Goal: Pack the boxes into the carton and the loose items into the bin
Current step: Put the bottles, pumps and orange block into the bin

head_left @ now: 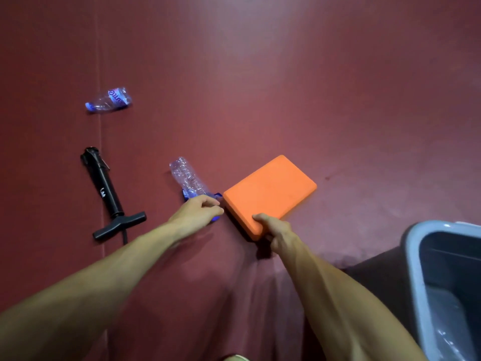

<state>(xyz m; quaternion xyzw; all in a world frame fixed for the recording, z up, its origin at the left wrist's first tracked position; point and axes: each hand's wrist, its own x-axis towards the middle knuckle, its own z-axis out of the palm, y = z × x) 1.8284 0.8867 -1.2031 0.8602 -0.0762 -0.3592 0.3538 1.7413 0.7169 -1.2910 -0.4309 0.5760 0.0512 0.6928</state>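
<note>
An orange foam block [270, 191] lies flat on the dark red floor mat. My right hand [276, 234] grips its near corner, thumb on top. Just left of the block lies a crushed clear plastic bottle [186, 177] with a blue label end. My left hand [199, 211] covers the bottle's near end with its fingers curled round it. A grey plastic bin [413, 261] stands at the lower right, with something clear and shiny inside.
A black hand pump [108, 190] with a T-handle lies to the left. A second crushed bottle [110, 99] with a purple label lies farther off at the upper left. A seam in the red mat [100, 121] runs down the left side.
</note>
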